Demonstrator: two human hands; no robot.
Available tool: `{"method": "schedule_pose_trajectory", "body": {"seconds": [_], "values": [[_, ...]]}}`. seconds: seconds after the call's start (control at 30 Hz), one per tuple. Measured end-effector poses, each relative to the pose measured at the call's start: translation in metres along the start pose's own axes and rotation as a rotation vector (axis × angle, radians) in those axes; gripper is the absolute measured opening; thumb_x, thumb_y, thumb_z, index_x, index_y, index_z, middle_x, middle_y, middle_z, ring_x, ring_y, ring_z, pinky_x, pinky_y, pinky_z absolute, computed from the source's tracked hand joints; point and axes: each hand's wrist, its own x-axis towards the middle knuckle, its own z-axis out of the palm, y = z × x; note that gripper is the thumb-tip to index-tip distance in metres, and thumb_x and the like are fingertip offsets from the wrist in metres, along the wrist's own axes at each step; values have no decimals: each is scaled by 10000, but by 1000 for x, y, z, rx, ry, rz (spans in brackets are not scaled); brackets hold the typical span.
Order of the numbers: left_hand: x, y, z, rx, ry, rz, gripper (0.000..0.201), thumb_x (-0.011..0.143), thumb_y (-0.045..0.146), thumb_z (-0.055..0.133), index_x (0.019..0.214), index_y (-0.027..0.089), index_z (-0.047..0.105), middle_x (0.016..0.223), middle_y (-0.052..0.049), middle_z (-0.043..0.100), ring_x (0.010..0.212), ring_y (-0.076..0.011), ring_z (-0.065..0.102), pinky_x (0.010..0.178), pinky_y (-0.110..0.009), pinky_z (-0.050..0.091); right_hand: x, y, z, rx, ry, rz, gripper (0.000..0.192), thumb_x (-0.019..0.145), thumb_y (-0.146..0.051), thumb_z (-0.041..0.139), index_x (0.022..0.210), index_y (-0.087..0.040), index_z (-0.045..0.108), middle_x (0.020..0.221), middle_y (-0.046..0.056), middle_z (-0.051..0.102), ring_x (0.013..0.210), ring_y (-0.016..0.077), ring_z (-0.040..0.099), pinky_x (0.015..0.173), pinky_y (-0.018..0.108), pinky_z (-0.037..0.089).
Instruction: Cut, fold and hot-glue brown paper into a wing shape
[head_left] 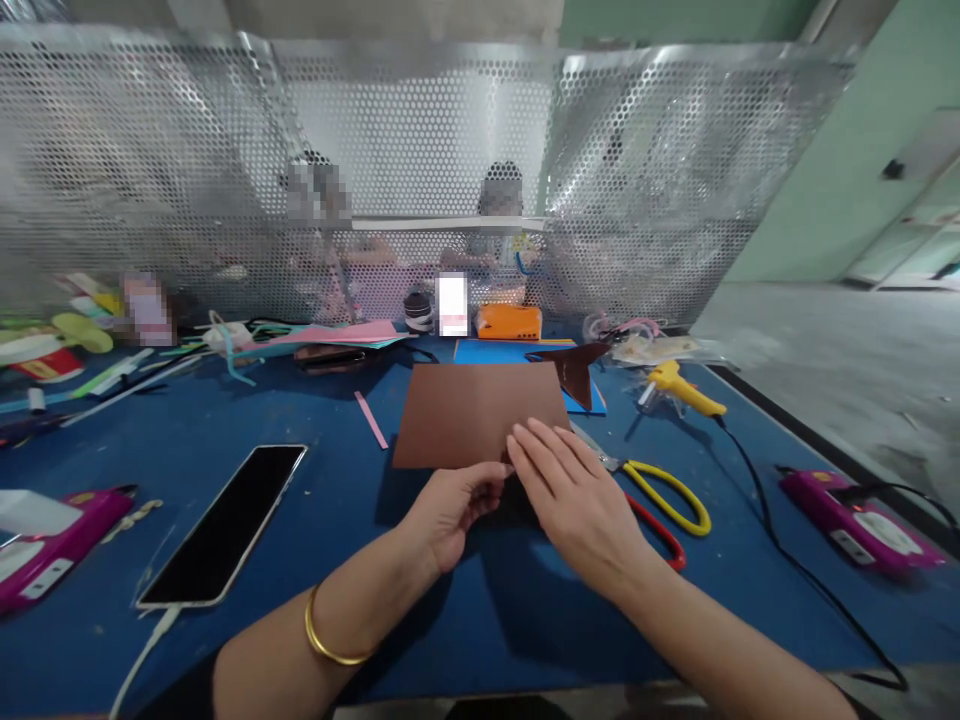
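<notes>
A sheet of brown paper [465, 410] is in front of me, its near edge raised a little off the blue table. My left hand [461, 505] pinches that near edge between thumb and fingers. Flat on the paper's right part lies my right hand [574, 490], its fingers stretched out and close together. Scissors [667, 490] with one yellow and one red handle rest just right of my right hand, their blades partly hidden. Behind the sheet is a cut brown paper piece [576, 372] on blue paper [596, 398].
A yellow glue gun [686, 388] with a black cord lies to the right, near a magenta power strip [859, 520]. On the left are a phone [229, 525] and another magenta strip [64, 545]. An orange box [510, 321] stands before the perforated metal screen [420, 110]; people sit behind it.
</notes>
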Motion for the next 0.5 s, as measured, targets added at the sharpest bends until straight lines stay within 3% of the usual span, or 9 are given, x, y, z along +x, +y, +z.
{"method": "schedule_pose_trajectory", "body": {"seconds": [0.2, 0.27, 0.33, 0.37, 0.4, 0.43, 0.5], "values": [[-24, -5, 5, 67, -113, -43, 256, 585, 367, 820, 740, 180, 737, 809, -54, 687, 714, -150, 589, 652, -271, 479, -10, 8, 14, 89, 83, -80, 423, 928, -45, 399, 1312, -27, 577, 1283, 205, 659, 1186, 289, 622, 966, 435, 531], [-43, -4, 1, 154, -213, -27, 250, 555, 304, 862, 754, 197, 756, 832, -56, 703, 738, -171, 603, 643, -272, 479, -20, 17, 12, 190, 111, -97, 468, 938, -39, 375, 1383, -59, 518, 1278, 183, 668, 1209, 257, 615, 1001, 430, 527], [-65, -7, -13, 316, -298, 24, 253, 477, 152, 897, 683, 200, 758, 723, -52, 696, 677, -181, 604, 603, -272, 455, -31, 24, 9, 303, 111, -108, 517, 951, -34, 349, 1452, -110, 448, 1268, 151, 681, 1230, 221, 606, 1048, 439, 507], [-74, -9, -24, 571, -352, 222, 149, 595, 180, 857, 698, 231, 761, 747, -46, 709, 683, -180, 622, 616, -274, 463, -37, 27, 8, 349, 103, -109, 533, 954, -29, 346, 1470, -133, 427, 1267, 137, 684, 1237, 207, 602, 1066, 442, 498], [-81, -12, -36, 783, -323, 467, 80, 699, 190, 800, 723, 257, 761, 753, -37, 714, 669, -175, 632, 624, -280, 473, -44, 29, 6, 387, 86, -105, 544, 956, -22, 353, 1480, -151, 416, 1278, 127, 680, 1251, 198, 593, 1081, 442, 489], [-86, -15, -49, 948, -234, 736, 91, 746, 187, 765, 776, 273, 760, 766, -32, 722, 672, -176, 641, 635, -284, 481, -50, 30, 5, 417, 70, -98, 551, 955, -16, 367, 1484, -162, 415, 1292, 121, 672, 1267, 193, 580, 1090, 438, 483], [-86, -19, -74, 1139, 52, 1206, 192, 747, 172, 762, 903, 282, 741, 863, -43, 749, 816, -222, 683, 798, -339, 514, -60, 32, 4, 459, 47, -86, 561, 949, -6, 402, 1484, -174, 419, 1316, 116, 658, 1298, 192, 553, 1099, 427, 477]]}}
